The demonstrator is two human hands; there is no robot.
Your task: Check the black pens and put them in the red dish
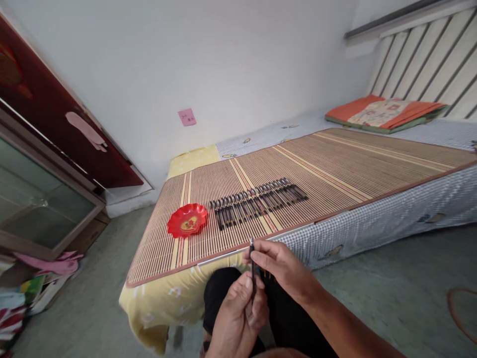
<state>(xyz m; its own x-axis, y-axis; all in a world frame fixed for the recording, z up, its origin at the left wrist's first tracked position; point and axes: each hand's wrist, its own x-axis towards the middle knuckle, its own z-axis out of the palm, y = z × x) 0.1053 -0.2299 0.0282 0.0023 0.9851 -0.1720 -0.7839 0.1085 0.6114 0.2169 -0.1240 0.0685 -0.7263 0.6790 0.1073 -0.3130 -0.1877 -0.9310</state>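
Observation:
Both my hands hold one dark pen [252,271] upright in front of my knees. My left hand [238,318] is wrapped round its lower part. My right hand [281,266] pinches its upper part, just below the tip. Beyond them, on a striped bamboo mat [335,164] covering a bed, lies a row of several dark pens [257,202] side by side. A red scalloped plate [187,220] sits on the mat to the left of the row.
A folded orange pillow [383,113] lies at the bed's far end by a slatted headboard. A dark red cabinet with a glass-fronted lower part [44,199] stands at the left, with clutter on the floor below. A pink note [187,117] is stuck on the white wall.

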